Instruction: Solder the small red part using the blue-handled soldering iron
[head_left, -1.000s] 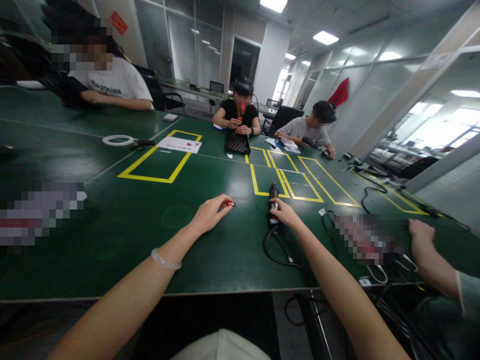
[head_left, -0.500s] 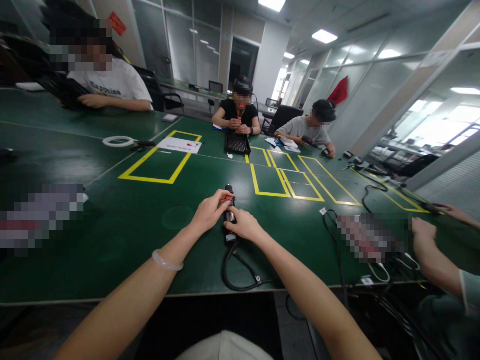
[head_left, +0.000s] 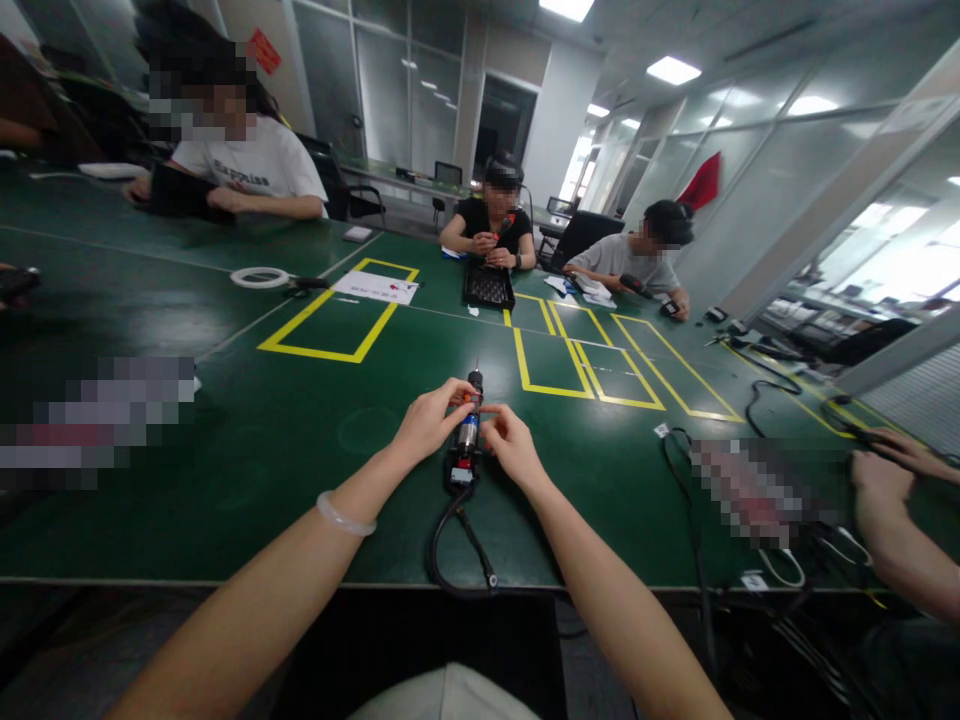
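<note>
A slim corded power tool [head_left: 468, 432] lies lengthwise on the green table in front of me, a thin bit at its far tip. Its midsection shows bare silver and blue metal; the rear end is black with a grey block. My left hand [head_left: 433, 418] grips its front part between thumb and fingers, near an orange piece. On the tool's other side is my right hand [head_left: 514, 440], fingers partly curled and apart, with the index fingertip at the tool's side; whether it touches I cannot tell. A black cord [head_left: 437, 545] loops from the rear toward the table edge.
A black tray [head_left: 489, 288] stands before a person across the table. Yellow tape frames [head_left: 315, 352] mark the green table [head_left: 300, 420], and a white sheet [head_left: 377, 287] lies on one. A white ring of cable [head_left: 259, 278] lies left. Another person's hands [head_left: 885, 490] are at right, near cables.
My right hand has come off the tool's body and moved right, uncovering the silver and blue midsection. My left hand keeps its hold. The cord loop has shifted left.
</note>
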